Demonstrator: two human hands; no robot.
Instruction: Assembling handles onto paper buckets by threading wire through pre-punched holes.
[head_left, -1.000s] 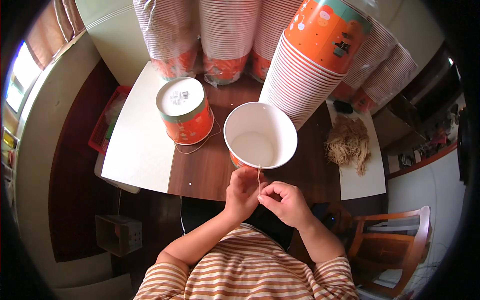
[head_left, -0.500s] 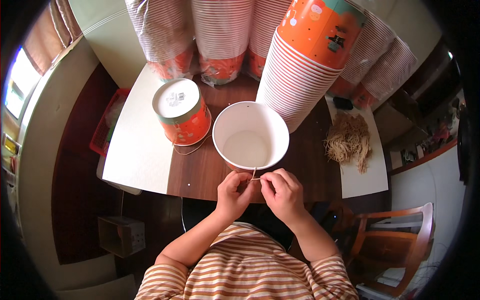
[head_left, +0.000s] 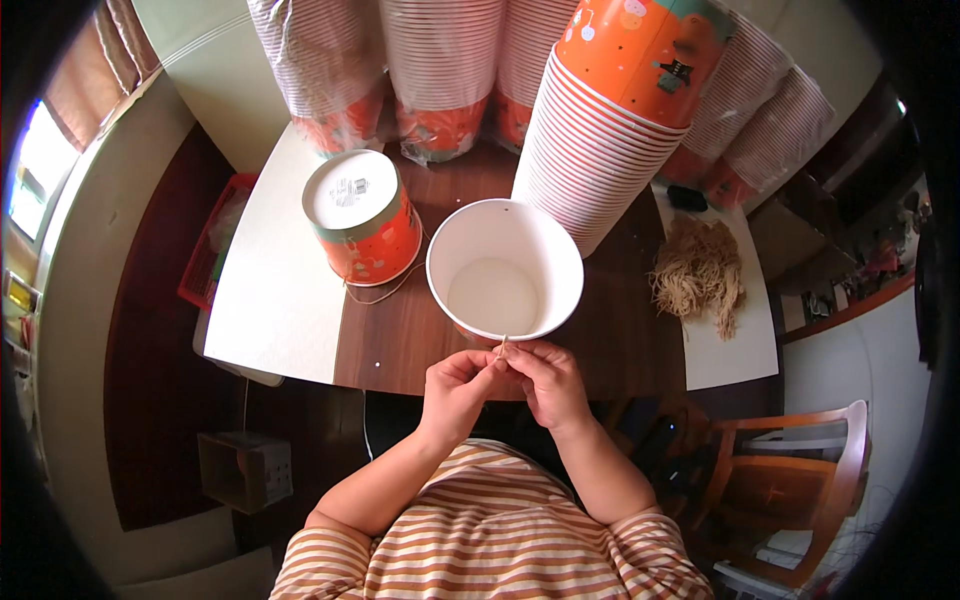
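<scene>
A white-lined paper bucket (head_left: pixel 505 265) stands upright in front of me, its mouth tipped toward my view. At its near rim a thin tan cord (head_left: pixel 504 345) comes over the edge. My left hand (head_left: pixel 459 395) pinches this cord between thumb and forefinger. Close against it, my right hand (head_left: pixel 549 383) is closed too, its fingertips meeting the left ones at the cord. The fingers hide most of the cord's end. To the left, an orange and green paper bucket (head_left: pixel 370 245) rests upside down with a cord handle lying round its base.
Behind the white bucket leans a tall stack of nested buckets (head_left: pixel 600 150). Plastic-wrapped stacks (head_left: pixel 440 90) line the table's back. A bundle of tan cords (head_left: pixel 700 270) lies at the right, near a small black object (head_left: pixel 686 198). A wooden chair (head_left: pixel 790 490) stands at the lower right.
My hands have drawn together, the right moving left, so the cord stretched between them is now mostly covered by fingers. The buckets look unmoved apart from a slight shift of view.
</scene>
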